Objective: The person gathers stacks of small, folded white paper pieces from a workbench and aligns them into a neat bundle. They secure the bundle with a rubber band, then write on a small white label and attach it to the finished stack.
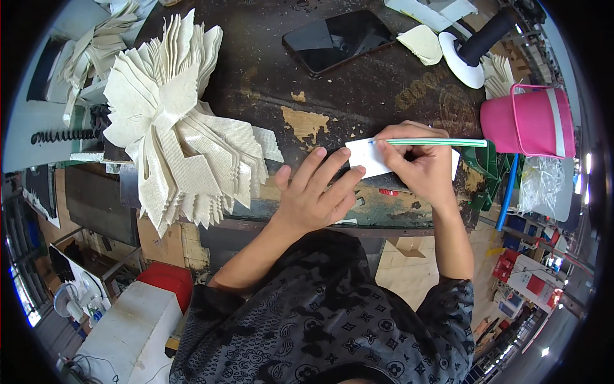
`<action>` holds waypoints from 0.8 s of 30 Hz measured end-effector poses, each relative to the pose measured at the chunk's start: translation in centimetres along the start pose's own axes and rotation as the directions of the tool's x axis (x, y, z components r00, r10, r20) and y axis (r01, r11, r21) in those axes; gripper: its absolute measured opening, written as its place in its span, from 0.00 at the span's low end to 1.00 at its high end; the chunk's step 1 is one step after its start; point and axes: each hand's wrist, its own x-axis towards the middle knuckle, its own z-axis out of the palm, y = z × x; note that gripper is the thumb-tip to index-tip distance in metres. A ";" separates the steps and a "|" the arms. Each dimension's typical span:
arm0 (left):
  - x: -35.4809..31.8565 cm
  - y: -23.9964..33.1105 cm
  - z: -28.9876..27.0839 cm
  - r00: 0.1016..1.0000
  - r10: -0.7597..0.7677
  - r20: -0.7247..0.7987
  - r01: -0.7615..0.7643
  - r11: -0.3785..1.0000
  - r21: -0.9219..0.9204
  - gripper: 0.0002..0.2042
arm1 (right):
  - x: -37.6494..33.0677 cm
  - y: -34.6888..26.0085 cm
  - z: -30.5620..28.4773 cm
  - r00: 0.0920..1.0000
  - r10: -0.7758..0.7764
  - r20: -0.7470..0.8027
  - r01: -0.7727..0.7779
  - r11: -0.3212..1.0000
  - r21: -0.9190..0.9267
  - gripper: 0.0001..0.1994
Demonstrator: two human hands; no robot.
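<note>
My right hand grips a green-and-white striped pen, its tip touching the upper left part of a small white card. The card lies on a worn dark table, partly hidden under my right hand. My left hand lies flat with fingers spread, its fingertips pressing the card's left edge. To the left of both hands sits a large fanned stack of cream fabric pieces.
A dark phone lies at the back of the table. A pink bucket hangs at the right edge. A black spool on a white base and pale fabric scraps are behind. A red-topped box stands below left.
</note>
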 end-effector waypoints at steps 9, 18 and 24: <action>-0.1 -0.1 0.0 1.000 0.012 0.015 -0.013 1.000 0.008 0.15 | -0.3 -0.1 -0.5 0.995 -0.051 0.081 0.052 0.998 -0.018 0.03; -0.1 0.0 0.2 1.000 0.020 -0.007 -0.020 1.000 0.010 0.16 | -1.1 -0.2 -0.2 0.999 0.023 -0.041 -0.023 1.000 -0.018 0.04; -0.1 -0.1 0.1 1.000 0.024 0.005 -0.024 1.000 0.016 0.16 | -1.5 0.2 -0.1 0.999 -0.003 -0.049 0.005 0.999 0.054 0.03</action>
